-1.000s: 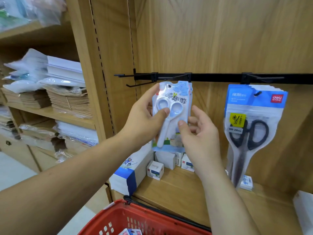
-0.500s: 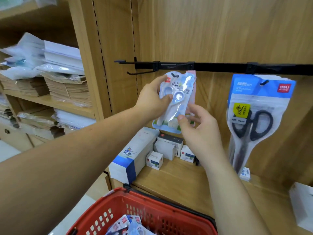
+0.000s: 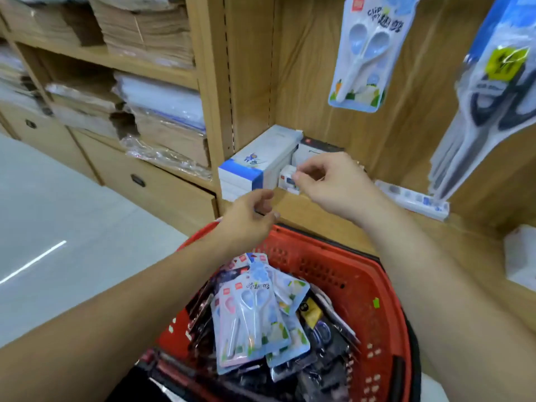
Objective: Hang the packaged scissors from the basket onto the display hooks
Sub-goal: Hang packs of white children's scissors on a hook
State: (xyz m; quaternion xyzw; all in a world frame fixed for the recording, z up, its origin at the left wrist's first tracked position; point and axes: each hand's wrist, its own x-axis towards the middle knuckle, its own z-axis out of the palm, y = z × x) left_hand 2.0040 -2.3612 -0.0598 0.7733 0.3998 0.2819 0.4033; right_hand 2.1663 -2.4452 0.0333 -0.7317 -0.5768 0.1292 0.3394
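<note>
Both hands hang empty over the far rim of the red basket point(image 3: 356, 285). The left hand point(image 3: 246, 220) is right above the rim with its fingers loosely curled around nothing. The right hand point(image 3: 336, 184) is a little higher, in front of the wooden shelf point(image 3: 319, 216), relaxed, with thumb and forefinger close together and nothing between them. The heap of packaged scissors point(image 3: 249, 317) lies in the basket below and nearer than both hands, and neither hand touches it. One pack of small scissors point(image 3: 367, 53) hangs against the back panel, above the right hand and well apart from it. To its right hang packs of black-handled scissors point(image 3: 499, 105).

The tops of the hanging packs run out at the upper edge, so what they hang from cannot be seen. The forearms cover the basket's near corners, and the dark packs deep in the heap blur together. The right hand's fingertips overlap a small white box point(image 3: 287, 178) on the shelf; whether they touch it cannot be told.

The top packs in the basket are flat cards under clear plastic, one pale blue and one pink, each with a red logo square in its top corner and small white-bladed scissors with rounded handles. The hung pack is the same pale blue kind.
</note>
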